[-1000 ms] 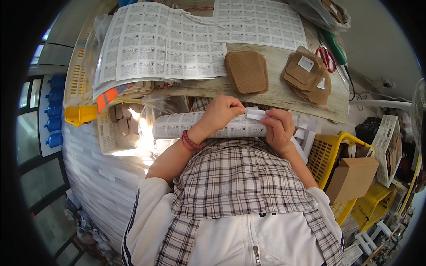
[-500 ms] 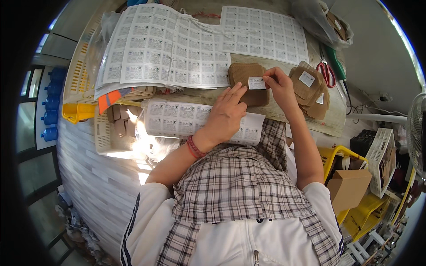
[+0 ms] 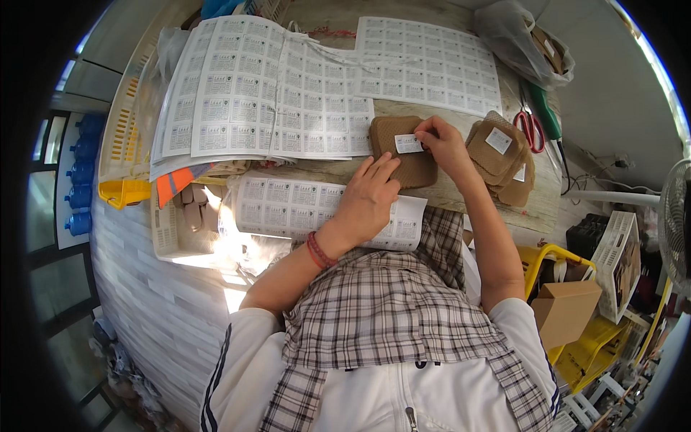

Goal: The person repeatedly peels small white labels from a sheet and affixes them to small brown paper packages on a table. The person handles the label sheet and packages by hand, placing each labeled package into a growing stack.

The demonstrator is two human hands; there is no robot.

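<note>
A stack of brown, textured, rounded pads (image 3: 417,171) lies on the table in front of me. My right hand (image 3: 445,150) pinches the right end of a small white printed label (image 3: 407,144) over the top pad. Whether the label touches the pad I cannot tell. The fingers of my left hand (image 3: 372,196) are stretched out, their tips on the stack's lower left edge. Under that hand a strip of label sheet (image 3: 288,209) hangs over the table's near edge. To the right sits a looser pile of brown pads (image 3: 497,160), the top one bearing a white label.
Large label sheets (image 3: 241,93) cover the left of the table, with another sheet (image 3: 432,61) behind. Red-handled scissors (image 3: 530,132), a green-handled tool (image 3: 545,111) and a plastic bag (image 3: 515,36) lie at the right. A cream basket (image 3: 167,227) stands below left.
My right hand has carried the label slightly left over the pad stack, and the label is now a little tilted. My left fingers have slid slightly lower on the stack. The whole view has shifted a little.
</note>
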